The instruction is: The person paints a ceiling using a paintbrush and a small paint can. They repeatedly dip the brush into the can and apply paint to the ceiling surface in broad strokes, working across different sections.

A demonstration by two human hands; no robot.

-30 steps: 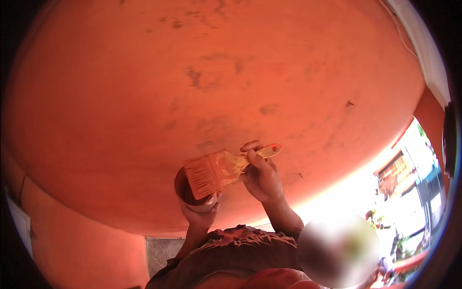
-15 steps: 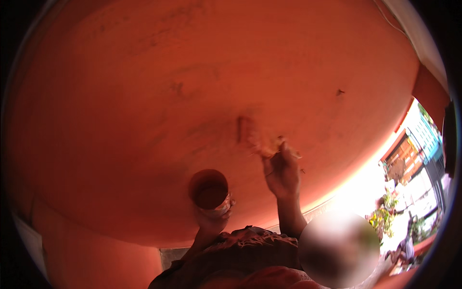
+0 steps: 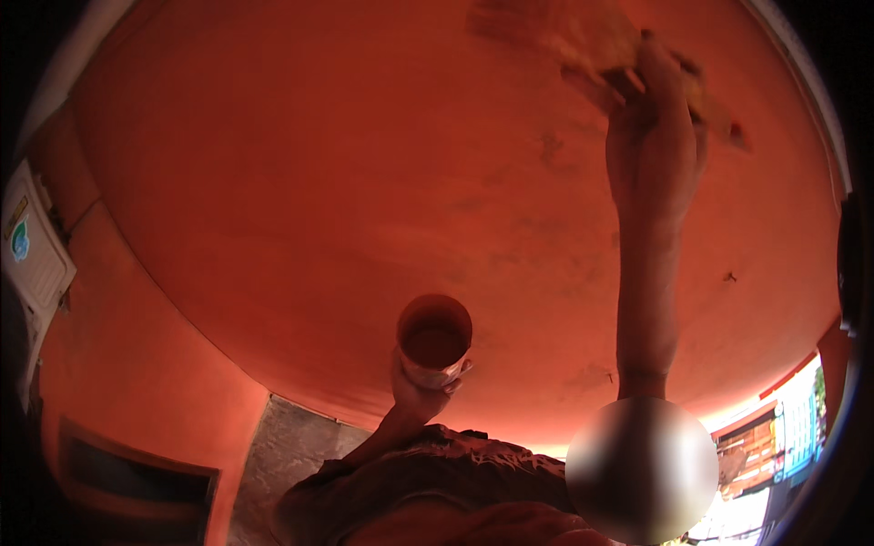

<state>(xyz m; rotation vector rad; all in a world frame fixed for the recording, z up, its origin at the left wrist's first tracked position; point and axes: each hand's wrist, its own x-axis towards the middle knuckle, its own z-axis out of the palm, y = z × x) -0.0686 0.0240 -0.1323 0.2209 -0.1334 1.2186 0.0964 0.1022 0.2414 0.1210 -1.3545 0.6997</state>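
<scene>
A wide orange-red wall (image 3: pixel 364 173) spreads before me, marked with faint dark smudges. Held low in front of my body, a paint cup (image 3: pixel 435 314) tilts its round mouth toward the camera; its inside is dark, and the level of paint cannot be made out. My left hand (image 3: pixel 417 397) is closed round its lower side. High up on the right, my right hand (image 3: pixel 657 150) grips a wide paintbrush (image 3: pixel 596 35). The brush is blurred, with its bristles pointing left at the wall; whether they touch it I cannot tell.
A small nail-like bit (image 3: pixel 730 277) juts from the wall at right. White appliance casing (image 3: pixel 41 259) hangs at far left, above a dark framed opening (image 3: pixel 137 478). A grey rough surface (image 3: pixel 291 455) lies lower left. Blue latticework (image 3: pixel 801 428) shows in the bright opening at lower right.
My right hand has swept up and to the right with the paintbrush, its arm now stretched out. The cup sits slightly higher and further right in view, and the whole view has shifted.
</scene>
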